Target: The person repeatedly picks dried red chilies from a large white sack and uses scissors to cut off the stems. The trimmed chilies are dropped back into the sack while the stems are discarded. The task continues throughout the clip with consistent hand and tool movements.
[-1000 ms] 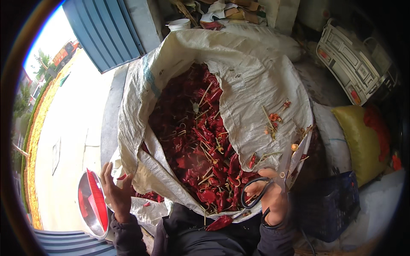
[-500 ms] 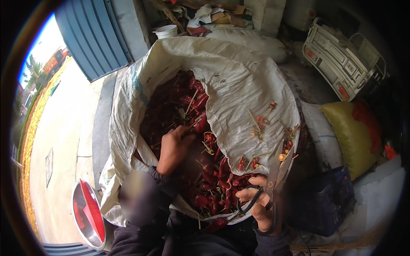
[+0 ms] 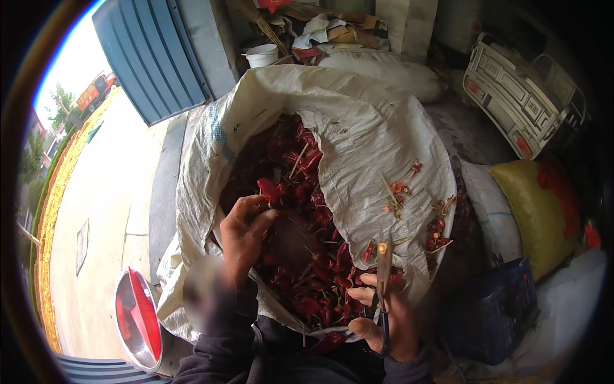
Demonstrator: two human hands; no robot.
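A large white woven sack (image 3: 384, 147) lies open in front of me, heaped with dried red chili peppers (image 3: 313, 281). Over the left part of the heap, my left hand (image 3: 242, 238) pinches one red chili pepper (image 3: 271, 191) between thumb and fingers. My right hand (image 3: 401, 325) grips a pair of scissors (image 3: 383, 272) by the dark handles at the sack's near right side. The scissors' blades point away from me and look nearly together. Cut stem ends and pepper bits (image 3: 398, 192) lie on the sack's folded flap.
At the lower left stands a metal basin (image 3: 121, 320) with a red piece inside. A dark blue crate (image 3: 489, 313) and a yellow sack (image 3: 531, 211) are on the right. Farther back are a white bucket (image 3: 261, 56), a blue corrugated door (image 3: 150, 64) and a cart (image 3: 518, 96).
My left hand has drawn back from the heap and now holds up a chili pepper. The scissors have turned from slanting right to pointing straight ahead, and their blades have come together.
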